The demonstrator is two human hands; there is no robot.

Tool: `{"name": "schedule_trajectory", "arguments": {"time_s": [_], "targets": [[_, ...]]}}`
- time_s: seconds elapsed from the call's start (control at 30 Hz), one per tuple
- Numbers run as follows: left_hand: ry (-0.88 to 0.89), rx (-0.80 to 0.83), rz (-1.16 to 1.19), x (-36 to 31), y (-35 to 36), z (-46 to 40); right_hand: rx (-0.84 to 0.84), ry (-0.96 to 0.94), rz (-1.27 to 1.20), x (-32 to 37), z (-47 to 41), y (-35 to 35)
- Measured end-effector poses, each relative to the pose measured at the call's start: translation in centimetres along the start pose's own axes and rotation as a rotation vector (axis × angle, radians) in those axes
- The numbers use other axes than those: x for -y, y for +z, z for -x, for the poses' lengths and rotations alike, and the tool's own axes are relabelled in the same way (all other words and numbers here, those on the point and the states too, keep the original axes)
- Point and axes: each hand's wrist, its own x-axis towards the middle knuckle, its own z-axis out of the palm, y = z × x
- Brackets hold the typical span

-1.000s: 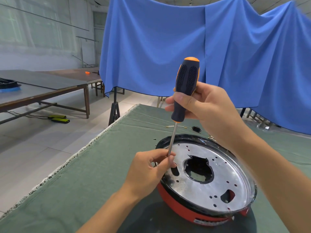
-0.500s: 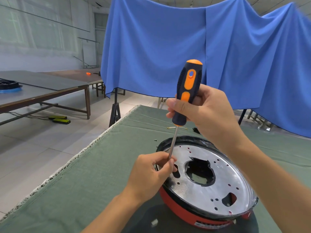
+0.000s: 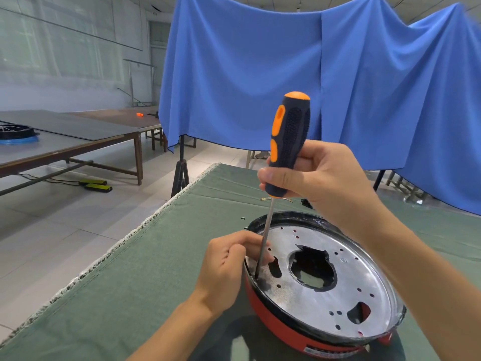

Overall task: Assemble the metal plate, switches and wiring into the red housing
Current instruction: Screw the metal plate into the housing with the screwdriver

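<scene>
Slippage threatens if the right hand (image 3: pixel 320 183), gripping the orange-black screwdriver (image 3: pixel 287 142), tilts while the left hand (image 3: pixel 229 267), fingers pinched, seemingly steadies its shaft at the round silver metal plate's (image 3: pixel 338 295) left edge.

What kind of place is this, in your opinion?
Probably a workshop or recording room: long bare tables, a blue cloth backdrop on stands, and a work table under green cloth.

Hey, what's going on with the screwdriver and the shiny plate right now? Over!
Right hand gripping screwdriver, upright. Left hand steadying its shaft at metal plate edge. Plate seated in red housing. Nothing in the way.
</scene>
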Motion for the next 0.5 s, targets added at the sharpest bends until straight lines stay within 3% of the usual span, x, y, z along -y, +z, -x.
{"name": "schedule_trajectory", "arguments": {"time_s": [0.13,0.27,0.5], "targets": [[0.026,-0.071,-0.152,0.5,-0.1,-0.1,0.007,0.018,-0.012,0.0,-0.2,0.4],[-0.056,-0.024,-0.321,1.2,-0.3,-0.5,0.091,0.080,-0.032,-0.1,0.0,-0.6],[-0.084,-0.020,-0.342,1.8,0.5,-0.5,-0.104,-0.062,0.169,-1.2,-0.2,0.7]]}}
